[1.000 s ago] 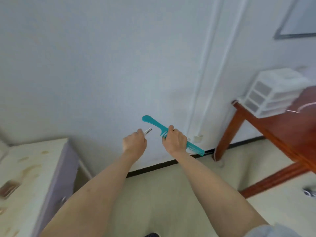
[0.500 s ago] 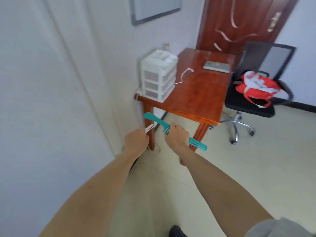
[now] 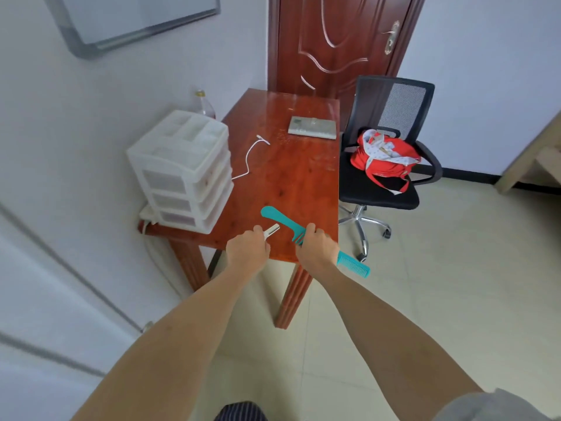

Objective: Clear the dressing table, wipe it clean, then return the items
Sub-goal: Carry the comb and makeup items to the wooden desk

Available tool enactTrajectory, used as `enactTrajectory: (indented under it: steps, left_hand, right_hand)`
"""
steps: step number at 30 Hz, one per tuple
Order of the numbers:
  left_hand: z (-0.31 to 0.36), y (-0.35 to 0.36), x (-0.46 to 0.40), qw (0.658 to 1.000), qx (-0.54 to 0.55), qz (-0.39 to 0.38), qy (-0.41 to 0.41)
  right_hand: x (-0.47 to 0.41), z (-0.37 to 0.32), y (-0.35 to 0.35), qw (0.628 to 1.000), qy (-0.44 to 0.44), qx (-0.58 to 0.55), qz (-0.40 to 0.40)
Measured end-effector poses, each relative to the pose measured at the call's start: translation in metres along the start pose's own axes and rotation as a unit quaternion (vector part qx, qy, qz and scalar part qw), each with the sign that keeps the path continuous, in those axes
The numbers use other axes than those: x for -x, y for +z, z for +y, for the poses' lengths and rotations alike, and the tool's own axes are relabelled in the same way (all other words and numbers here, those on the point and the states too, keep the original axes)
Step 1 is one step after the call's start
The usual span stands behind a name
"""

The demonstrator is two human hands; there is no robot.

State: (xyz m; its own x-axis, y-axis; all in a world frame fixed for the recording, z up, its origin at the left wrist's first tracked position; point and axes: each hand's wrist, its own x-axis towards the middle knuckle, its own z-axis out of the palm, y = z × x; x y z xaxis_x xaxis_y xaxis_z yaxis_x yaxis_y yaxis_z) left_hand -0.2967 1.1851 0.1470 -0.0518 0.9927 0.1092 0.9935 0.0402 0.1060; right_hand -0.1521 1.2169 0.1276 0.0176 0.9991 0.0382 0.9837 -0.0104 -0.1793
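A teal comb with a curved handle is held slantwise in the right hand, handle end over the near edge of the reddish-brown wooden desk, toothed end past its near right corner. A small silvery metal piece, perhaps a nail clipper, juts from the left hand above the same edge.

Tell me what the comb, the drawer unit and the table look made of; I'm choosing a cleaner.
Comb: teal plastic, by its uniform moulded colour. Drawer unit: white, partly translucent plastic, drawers faintly see-through. Table: reddish-brown wood or veneer, glossy lacquer with reflections; solid wood can't be confirmed.
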Motion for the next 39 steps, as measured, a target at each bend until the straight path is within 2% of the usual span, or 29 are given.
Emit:
enactTrajectory:
  steps: [6, 11, 20, 25, 33, 36, 39]
  left_hand:
    - [-0.005, 0.033, -0.102, 0.999, 0.012, -0.032, 0.022]
    - [-0.012, 0.062, -0.185, 0.994, 0.042, -0.092, 0.041]
    - [0.0, 0.115, -0.254, 0.974, 0.09, -0.198, 0.06]
    - [0.012, 0.137, -0.264, 0.967, 0.144, -0.205, 0.046]
    - [0.011, 0.156, -0.263, 0.968, 0.175, -0.168, 0.06]
    - [0.01, 0.157, -0.258, 0.973, 0.16, -0.146, 0.083]
    - [0.001, 0.162, -0.253, 0.974, 0.102, -0.12, 0.162]
  right_hand:
    - [-0.085, 0.003, 0.034, 0.998, 0.059, 0.004, -0.009]
    - [-0.149, 0.0, 0.058, 0.991, 0.124, 0.006, -0.052]
    - [-0.203, -0.006, 0.098, 0.979, 0.187, -0.016, -0.081]
    - [-0.218, 0.0, 0.115, 0.981, 0.18, -0.024, -0.073]
    - [-0.229, 0.004, 0.121, 0.985, 0.146, -0.044, -0.083]
    - [-0.223, 0.009, 0.123, 0.992, 0.097, -0.036, -0.069]
    - [-0.214, 0.019, 0.126, 0.999, 0.004, -0.011, -0.045]
